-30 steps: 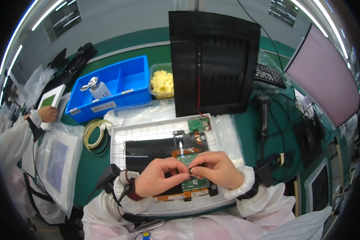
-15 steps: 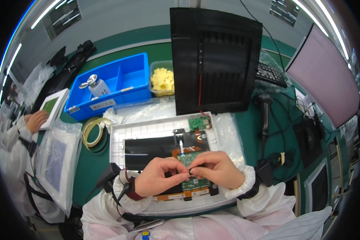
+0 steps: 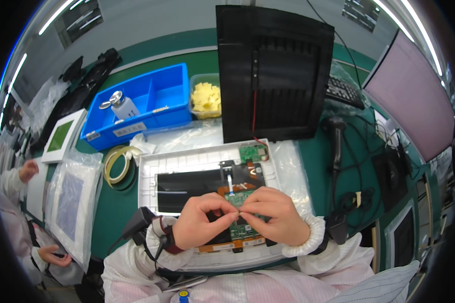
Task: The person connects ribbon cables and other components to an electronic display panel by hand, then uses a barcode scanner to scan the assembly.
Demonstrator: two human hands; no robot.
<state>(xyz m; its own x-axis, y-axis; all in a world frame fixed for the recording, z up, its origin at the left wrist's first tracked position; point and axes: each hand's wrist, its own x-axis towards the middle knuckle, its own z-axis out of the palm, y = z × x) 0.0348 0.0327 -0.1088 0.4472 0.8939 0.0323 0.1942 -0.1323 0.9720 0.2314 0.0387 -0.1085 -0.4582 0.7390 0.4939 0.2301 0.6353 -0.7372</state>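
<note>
Fingertips (image 3: 235,214) of both hands are shown pinched narrowly together over a small green printed circuit board (image 3: 241,228), thumb against forefinger on each side; whatever is pinched between them is too small to be made out. The left hand (image 3: 203,227) and the right hand (image 3: 272,218) are met above the board, which lies directly beneath the fingers and partly hidden by them, its long axis running away from the person. Neither hand is clearly nearer. The board is seated in a white rectangular plastic display frame (image 3: 207,160) holding a dark panel (image 3: 187,184), with an orange flexible ribbon (image 3: 222,247) at its near edge and a second small green board (image 3: 252,151) at its far edge. Behind the frame a black louvred back cover (image 3: 275,76) is propped upright. To the left are seen a blue plastic bin (image 3: 156,101), a roll of yellowish tape (image 3: 119,164) and bagged white frames (image 3: 71,197). A co-worker's hand (image 3: 28,169) is visible at the far left.
</note>
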